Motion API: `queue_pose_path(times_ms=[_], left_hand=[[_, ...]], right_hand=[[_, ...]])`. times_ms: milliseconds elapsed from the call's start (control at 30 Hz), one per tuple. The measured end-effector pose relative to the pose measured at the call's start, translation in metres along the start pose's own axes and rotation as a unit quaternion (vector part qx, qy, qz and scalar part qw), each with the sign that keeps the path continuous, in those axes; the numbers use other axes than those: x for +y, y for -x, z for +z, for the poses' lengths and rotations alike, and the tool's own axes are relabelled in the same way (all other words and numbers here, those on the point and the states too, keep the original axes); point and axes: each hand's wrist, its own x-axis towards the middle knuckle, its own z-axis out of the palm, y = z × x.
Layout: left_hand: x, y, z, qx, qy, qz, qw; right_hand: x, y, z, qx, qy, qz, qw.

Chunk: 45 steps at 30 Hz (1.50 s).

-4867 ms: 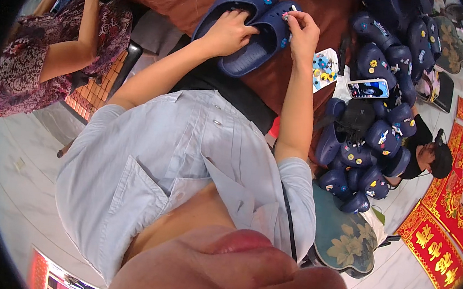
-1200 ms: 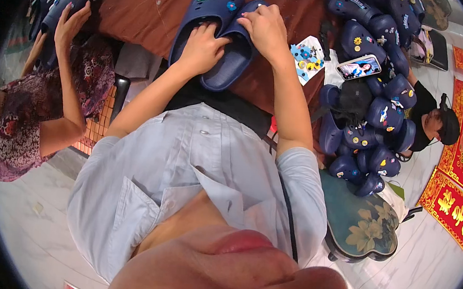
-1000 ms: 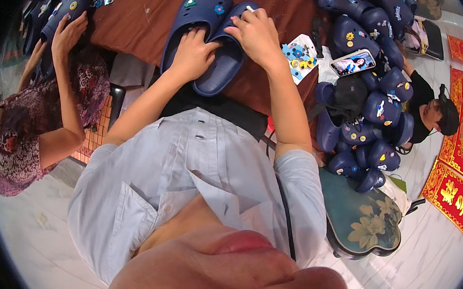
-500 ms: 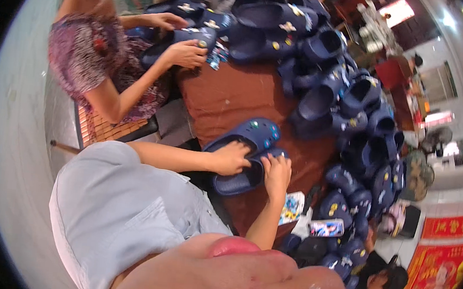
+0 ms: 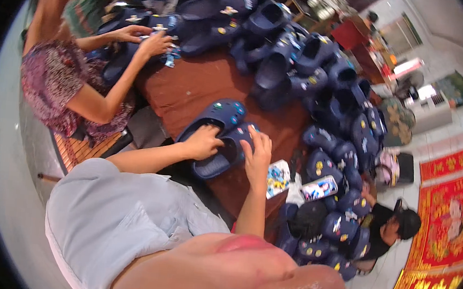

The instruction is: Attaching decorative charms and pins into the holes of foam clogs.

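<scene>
Two dark blue clogs lie side by side at the table's near edge: a left clog [image 5: 211,114] with small coloured charms on its toe, and a right clog [image 5: 214,164]. My left hand [image 5: 203,142] reaches into the clog openings, its fingers curled at the inner side and partly hidden. My right hand [image 5: 257,151] is bent over the toe of the right clog, fingertips against its upper and thumb a little apart from them. Any charm under those fingertips is too small to make out. Just right of my right wrist lies a white card [image 5: 278,179] with colourful pieces.
A brown cloth [image 5: 178,87] covers the table. Clogs with charms [image 5: 273,71] are heaped along its far and right sides. A phone [image 5: 319,188] rests on the heap. At left, a co-worker's hands [image 5: 155,44] handle another clog. A person in a black cap [image 5: 406,223] sits at right.
The whole view has swung, so the scene sits farther left. My right fingers have spread slightly on the toe of the right clog. My left hand stays in the clog openings.
</scene>
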Motion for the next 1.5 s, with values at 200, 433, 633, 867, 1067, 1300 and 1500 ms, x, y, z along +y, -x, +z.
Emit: queue_pose_path(times_ms=[200,433,633,867,1067,1300,1500], left_hand=[[-0.009,-0.006,0.005,0.048,-0.034,0.038,0.998],[0.001,-0.015,0.001,0.042,-0.03,0.053,0.997],[-0.001,-0.008,0.001,0.05,-0.037,0.06,0.996],[-0.004,-0.006,0.0,0.039,-0.03,0.052,0.997],[-0.004,-0.005,0.0,0.046,-0.038,0.052,0.997],[-0.002,-0.003,-0.001,0.035,-0.039,0.038,0.998],[-0.002,-0.014,0.006,0.042,-0.039,0.038,0.998]], right_hand=[[0.047,0.031,-0.008,0.215,-0.075,0.182,0.957],[0.145,0.063,-0.061,0.372,0.106,0.347,0.854],[0.189,0.069,-0.071,0.341,0.054,0.496,0.797],[0.145,0.042,-0.059,0.392,0.192,0.201,0.877],[0.122,0.06,-0.033,0.339,0.066,0.275,0.897],[0.082,0.083,0.011,0.234,0.06,0.121,0.963],[0.04,0.083,0.027,0.158,0.059,-0.016,0.985]])
